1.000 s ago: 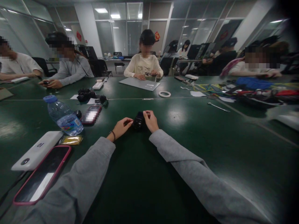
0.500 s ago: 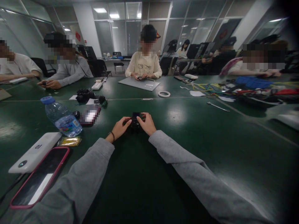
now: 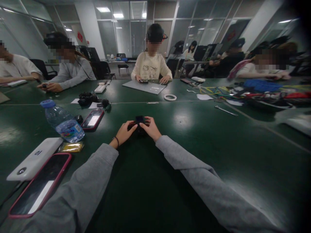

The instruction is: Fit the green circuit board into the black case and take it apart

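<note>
A small black device with a dark square panel (image 3: 139, 119) at its top is held on the green table (image 3: 150, 181) straight ahead of me. My left hand (image 3: 126, 131) wraps the device's left side, its thumb pressed near the lower middle. On the opposite side my right hand (image 3: 151, 127) grips it, fingers behind and thumb in front. Both thumbs almost meet below the panel. The hands cover most of the device's body, and its details are too dark to make out.
Left of my arms are a water bottle (image 3: 64, 124), a white power bank (image 3: 36, 158), a yellow packet (image 3: 71, 147) and two phones, the larger one (image 3: 40, 184) nearest. A wrench (image 3: 225, 111) and tangled cables (image 3: 257, 90) lie right. Across sits a person (image 3: 151, 66) at a grey board (image 3: 143, 86).
The device's panel now tilts differently and looks wider and shorter. My hands have shifted only slightly. The person opposite has moved one hand away from the thing they hold.
</note>
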`<state>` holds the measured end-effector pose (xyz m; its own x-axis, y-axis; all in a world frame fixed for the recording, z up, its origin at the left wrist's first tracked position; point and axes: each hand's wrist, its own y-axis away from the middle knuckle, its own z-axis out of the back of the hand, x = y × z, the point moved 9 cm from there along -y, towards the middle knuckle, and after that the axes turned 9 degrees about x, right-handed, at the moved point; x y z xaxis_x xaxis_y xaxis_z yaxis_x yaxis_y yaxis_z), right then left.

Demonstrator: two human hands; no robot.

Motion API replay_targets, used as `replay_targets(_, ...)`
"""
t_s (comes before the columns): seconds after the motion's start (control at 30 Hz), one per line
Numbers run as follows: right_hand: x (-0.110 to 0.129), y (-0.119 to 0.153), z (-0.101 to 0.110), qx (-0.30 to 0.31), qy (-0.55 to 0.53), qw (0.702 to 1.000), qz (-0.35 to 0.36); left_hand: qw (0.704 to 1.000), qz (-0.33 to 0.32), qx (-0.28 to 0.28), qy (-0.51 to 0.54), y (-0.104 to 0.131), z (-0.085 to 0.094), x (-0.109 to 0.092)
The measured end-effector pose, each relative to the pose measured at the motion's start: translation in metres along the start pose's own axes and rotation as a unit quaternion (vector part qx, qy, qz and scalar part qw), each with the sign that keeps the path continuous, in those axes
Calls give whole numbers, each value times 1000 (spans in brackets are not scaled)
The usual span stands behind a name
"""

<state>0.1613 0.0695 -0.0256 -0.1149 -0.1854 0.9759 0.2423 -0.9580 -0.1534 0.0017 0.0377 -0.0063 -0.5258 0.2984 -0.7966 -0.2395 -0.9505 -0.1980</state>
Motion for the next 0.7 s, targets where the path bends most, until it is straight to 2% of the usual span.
replay_targets(0.13, 5, 2, -10, 17, 3, 1000, -7, 1000, 7, -2, -21, 0, 3, 2)
replay_targets(0.33, 2, -1, -10, 37, -69, 996, -38, 998, 21, -5, 58, 0, 2, 4)
replay_targets(0.47, 4, -3, -9, 68, -57, 995, -36, 993, 39, -5, 114, 1, 1, 6)
replay_targets(0.7, 5, -4, -11, 91, -72, 993, -18, 971, 127, 6, 205, -2, -3, 16)
